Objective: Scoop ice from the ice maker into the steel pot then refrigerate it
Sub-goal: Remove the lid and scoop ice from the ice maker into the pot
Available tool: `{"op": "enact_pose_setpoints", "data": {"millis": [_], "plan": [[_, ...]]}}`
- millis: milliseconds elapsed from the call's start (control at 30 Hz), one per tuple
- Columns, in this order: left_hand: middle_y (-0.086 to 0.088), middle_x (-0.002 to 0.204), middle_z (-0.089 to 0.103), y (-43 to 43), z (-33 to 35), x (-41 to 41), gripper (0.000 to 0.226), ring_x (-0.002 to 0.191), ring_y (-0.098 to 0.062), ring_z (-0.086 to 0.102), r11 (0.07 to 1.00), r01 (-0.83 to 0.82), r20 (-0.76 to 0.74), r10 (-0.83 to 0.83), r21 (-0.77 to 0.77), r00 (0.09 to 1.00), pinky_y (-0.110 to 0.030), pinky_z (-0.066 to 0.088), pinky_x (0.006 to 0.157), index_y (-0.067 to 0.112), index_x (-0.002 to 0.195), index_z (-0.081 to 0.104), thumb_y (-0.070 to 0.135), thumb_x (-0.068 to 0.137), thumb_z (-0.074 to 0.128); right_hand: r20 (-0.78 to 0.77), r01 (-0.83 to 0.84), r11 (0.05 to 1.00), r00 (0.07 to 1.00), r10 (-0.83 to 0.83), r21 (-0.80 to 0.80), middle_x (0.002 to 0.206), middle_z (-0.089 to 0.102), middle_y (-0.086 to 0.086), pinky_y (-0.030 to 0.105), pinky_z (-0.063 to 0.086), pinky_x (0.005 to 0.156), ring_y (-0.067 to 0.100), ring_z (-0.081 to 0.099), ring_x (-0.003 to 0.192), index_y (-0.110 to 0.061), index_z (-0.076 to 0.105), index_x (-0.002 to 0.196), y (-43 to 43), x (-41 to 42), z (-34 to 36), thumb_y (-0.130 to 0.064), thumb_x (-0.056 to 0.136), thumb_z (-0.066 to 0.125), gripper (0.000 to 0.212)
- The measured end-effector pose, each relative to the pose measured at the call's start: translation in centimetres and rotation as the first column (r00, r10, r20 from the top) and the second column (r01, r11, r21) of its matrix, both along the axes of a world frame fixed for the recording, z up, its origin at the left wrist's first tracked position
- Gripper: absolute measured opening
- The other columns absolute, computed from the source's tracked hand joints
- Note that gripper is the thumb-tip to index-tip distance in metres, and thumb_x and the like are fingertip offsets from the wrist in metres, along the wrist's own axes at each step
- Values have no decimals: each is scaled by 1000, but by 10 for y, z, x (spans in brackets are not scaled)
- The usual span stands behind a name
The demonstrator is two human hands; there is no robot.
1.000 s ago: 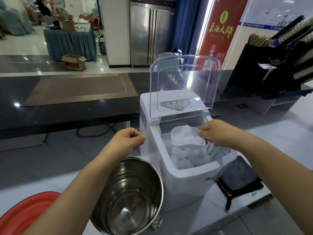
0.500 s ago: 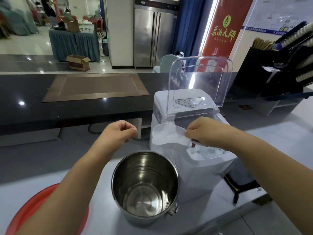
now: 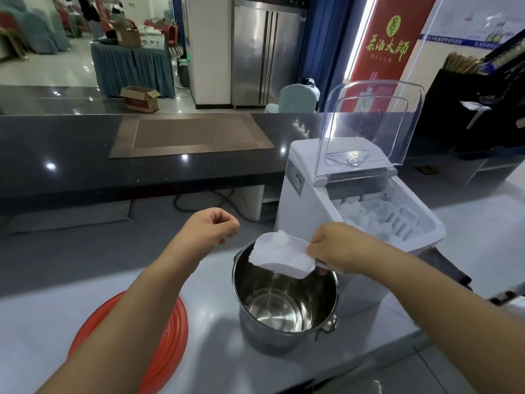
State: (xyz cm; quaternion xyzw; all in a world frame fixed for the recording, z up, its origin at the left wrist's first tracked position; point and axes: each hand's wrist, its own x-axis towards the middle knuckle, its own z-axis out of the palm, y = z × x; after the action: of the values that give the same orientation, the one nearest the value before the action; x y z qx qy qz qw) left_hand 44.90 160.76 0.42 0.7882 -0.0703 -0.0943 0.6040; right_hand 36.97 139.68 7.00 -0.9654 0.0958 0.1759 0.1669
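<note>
As right hand (image 3: 338, 247) grips scoop (image 3: 279, 258), handle is hidden.

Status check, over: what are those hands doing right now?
Right hand grips ice-filled scoop over steel pot, pot empty. Left hand curled, holding nothing. Nothing blocking.

One left hand (image 3: 210, 230) and one right hand (image 3: 338, 247) make two. One pot (image 3: 284, 305), one scoop (image 3: 287, 271), one ice maker (image 3: 301, 200), one red basin (image 3: 167, 322), one mat (image 3: 190, 135) and one cardboard box (image 3: 139, 99).
</note>
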Motion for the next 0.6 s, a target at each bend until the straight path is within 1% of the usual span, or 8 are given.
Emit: {"op": "enact_pose_setpoints", "data": {"millis": [67,100,167,233,267,367,500,600], "plan": [[-2,76,65,3,-3,0,8,78,-17,59,1000,20,-12,-20,-5,1000,-27,48,71,14,79,64,10,86,63,-33,-40,995,999,37,-90,60,58,3,22,37,50,18,53,62,-11,60,63,6,3,-14,-12,86,46,27],[-2,76,65,3,-4,0,8,78,-17,58,1000,28,-15,-28,-5,999,-27,48,71,14,79,64,9,86,63,-47,-55,990,998,50,-133,67,57,5,25,38,55,22,54,70,-10,59,70,8,5,-21,-12,87,45,22],[-1,75,64,4,-6,-1,9,78,-17,58,999,37,-19,-37,-9,999,-27,47,71,13,78,64,8,85,63,-73,-85,973,995,71,-215,88,60,11,27,42,68,28,56,86,-10,61,86,16,8,-32,-10,91,43,18],[-1,75,64,4,-8,-2,9,77,-16,58,999,46,-19,-47,-17,999,-26,46,71,13,78,64,8,85,63,-86,-112,954,992,91,-278,109,63,14,32,47,80,31,58,100,-7,64,102,24,10,-43,-8,91,44,23],[-1,75,64,3,-8,-2,9,78,-16,58,999,51,-19,-52,-17,998,-26,47,70,13,78,64,8,85,63,-89,-125,943,991,102,-307,114,62,15,34,47,83,31,58,105,-5,63,108,29,11,-47,-8,90,45,25],[-1,75,65,2,-8,-2,9,78,-17,59,998,53,-19,-53,-18,998,-25,47,70,13,79,64,8,86,62,-109,-190,899,981,160,-394,117,63,12,34,48,84,30,59,107,-7,63,113,44,14,-55,-6,89,48,28],[-1,75,65,2,-9,0,10,79,-18,60,999,50,-17,-50,-10,999,-26,48,71,15,78,64,9,87,62,-111,-249,861,968,223,-444,112,65,12,32,45,76,29,61,103,-7,65,108,51,19,-62,-8,90,50,23],[-3,77,66,2,-9,1,10,80,-19,60,999,35,-17,-36,-7,999,-27,48,71,14,79,63,9,87,62,-108,-254,838,967,231,-482,112,65,10,33,45,75,29,61,103,-8,65,108,51,22,-60,-11,90,55,21]]}}
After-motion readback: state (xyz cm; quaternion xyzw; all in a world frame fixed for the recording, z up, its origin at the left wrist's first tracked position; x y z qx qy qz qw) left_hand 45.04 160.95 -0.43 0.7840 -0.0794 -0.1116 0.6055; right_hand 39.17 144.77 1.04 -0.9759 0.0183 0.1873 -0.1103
